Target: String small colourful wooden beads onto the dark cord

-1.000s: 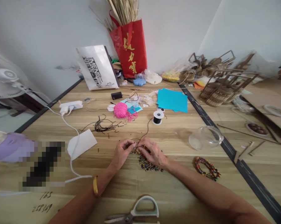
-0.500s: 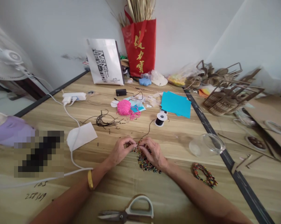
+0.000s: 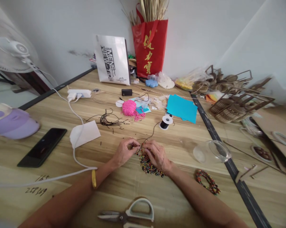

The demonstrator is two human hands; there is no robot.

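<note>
Over a heap of small multicoloured beads point(image 3: 150, 167), both hands work with their fingertips close together. My left hand point(image 3: 123, 152) is closed in a pinch on the thin black cord point(image 3: 153, 130); a dark loop shows between its thumb and fingers. Just to its right, my right hand point(image 3: 158, 155) also pinches the cord, its lower fingers resting by the beads. Whether a bead sits between the fingertips is too small to tell. The cord curves back to a white spool point(image 3: 166, 120) wound with black cord. A beaded bracelet point(image 3: 207, 181) lies right of my right forearm.
Scissors point(image 3: 126, 215) lie near the front edge. At left are a black phone point(image 3: 42, 147), a white paper point(image 3: 84, 133) and a white cable. Cut black cords point(image 3: 107, 119), pink yarn point(image 3: 129, 108) and blue sheets point(image 3: 182, 108) lie farther back. A clear jar point(image 3: 211, 151) lies at right.
The view has swung slightly left, so the background sits farther right. My hands stay together over the beads, with only small finger movements on the cord.
</note>
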